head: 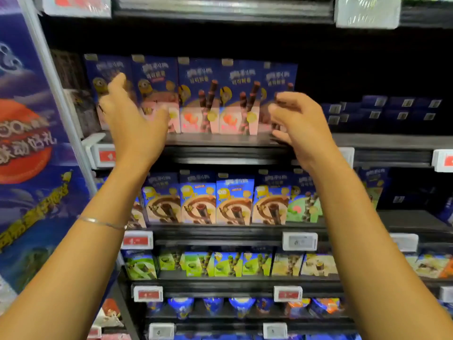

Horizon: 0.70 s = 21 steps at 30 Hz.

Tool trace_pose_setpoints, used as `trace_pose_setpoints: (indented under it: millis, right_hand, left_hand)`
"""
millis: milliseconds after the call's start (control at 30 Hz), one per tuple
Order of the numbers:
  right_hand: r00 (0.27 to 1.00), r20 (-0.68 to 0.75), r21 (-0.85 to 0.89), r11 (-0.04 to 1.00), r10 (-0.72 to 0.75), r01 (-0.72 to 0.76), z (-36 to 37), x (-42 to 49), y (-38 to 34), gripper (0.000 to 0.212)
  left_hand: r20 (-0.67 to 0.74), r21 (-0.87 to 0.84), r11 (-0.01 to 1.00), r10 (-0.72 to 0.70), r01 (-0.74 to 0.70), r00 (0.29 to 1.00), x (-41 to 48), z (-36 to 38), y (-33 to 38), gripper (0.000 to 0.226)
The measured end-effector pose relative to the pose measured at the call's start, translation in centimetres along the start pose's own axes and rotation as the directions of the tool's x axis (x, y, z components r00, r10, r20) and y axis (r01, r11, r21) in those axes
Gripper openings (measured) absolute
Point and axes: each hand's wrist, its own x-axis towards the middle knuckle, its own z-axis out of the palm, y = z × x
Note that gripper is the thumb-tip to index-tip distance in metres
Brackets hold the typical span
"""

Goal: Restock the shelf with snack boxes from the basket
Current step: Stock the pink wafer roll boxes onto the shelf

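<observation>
Five snack boxes (199, 96) lined up on the shelf (220, 139) so far, left hand (132, 114) and right hand (296, 119) at the row's ends, fingers (284, 98) apart and empty, probably more to go.

The left hand (134, 119) hides parts of the two leftmost snack boxes (157, 77), and the right hand (299, 121) hides the lower half of the end box (278, 77). Whether either touches a box is unclear. The price tags (138, 240) are too blurred to read.

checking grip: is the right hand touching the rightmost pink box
Cannot tell: head view shows the right hand overlapping the rightmost pink box, but blur hides any contact.
</observation>
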Motion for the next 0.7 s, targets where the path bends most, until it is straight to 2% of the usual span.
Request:
trace_pose_setpoints:
  millis: [67, 133, 200, 267, 333, 433, 500, 600, 700]
  right_hand:
    - [1.0, -0.002, 0.099, 0.995, -0.024, 0.024, -2.1, -3.6, 0.4, 0.027]
    - [1.0, 0.028, 0.171, 0.985, -0.007, 0.002, -4.2, -7.6, 1.9, 0.024]
    - [0.995, 0.065, 0.208, 0.974, 0.081, -0.093, -6.3, -11.3, 4.8, 0.022]
    - [0.965, 0.073, 0.187, 0.947, 0.252, -0.261, -7.9, -15.0, 9.3, 0.022]
    - [0.898, 0.028, 0.119, 0.891, 0.439, -0.439, -9.1, -19.1, 14.8, 0.018]
    - [0.733, -0.046, -0.01, 0.733, 0.679, -0.68, -10.8, -26.6, 23.5, 0.013]
    - [0.58, -0.084, -0.057, 0.578, 0.81, -0.814, -12.0, -32.4, 28.6, 0.014]
    - [0.361, -0.123, -0.099, 0.351, 0.924, -0.931, -14.0, -41.1, 35.4, 0.021]
    - [0.176, -0.147, -0.131, 0.157, 0.973, -0.979, -16.0, -48.5, 42.2, 0.028]
  left_hand:
    - [-0.059, -0.17, 0.98, 0.095, -0.104, 0.994, -4.9, 0.0, -0.2, 0.059]
    - [-0.011, -0.298, 0.951, 0.085, -0.085, 0.996, -11.7, 0.7, -1.0, 0.045]
    - [0.17, -0.345, 0.937, 0.018, 0.043, 0.985, -19.6, 1.6, -2.2, 0.038]
    - [0.429, -0.273, 0.921, -0.143, 0.279, 0.892, -27.6, 2.2, -4.1, 0.033]
    - [0.616, -0.111, 0.863, -0.329, 0.492, 0.716, -35.1, 2.6, -6.5, 0.028]
    - [0.739, 0.223, 0.734, -0.556, 0.641, 0.38, -45.2, 2.1, -9.8, 0.025]
    - [0.715, 0.433, 0.605, -0.682, 0.668, 0.153, -51.1, 1.1, -11.7, 0.021]
    - [0.616, 0.67, 0.43, -0.777, 0.606, -0.13, -58.8, 0.2, -14.2, 0.015]
    - [0.456, 0.802, 0.219, -0.825, 0.555, -0.334, -66.3, 1.1, -16.7, 0.043]
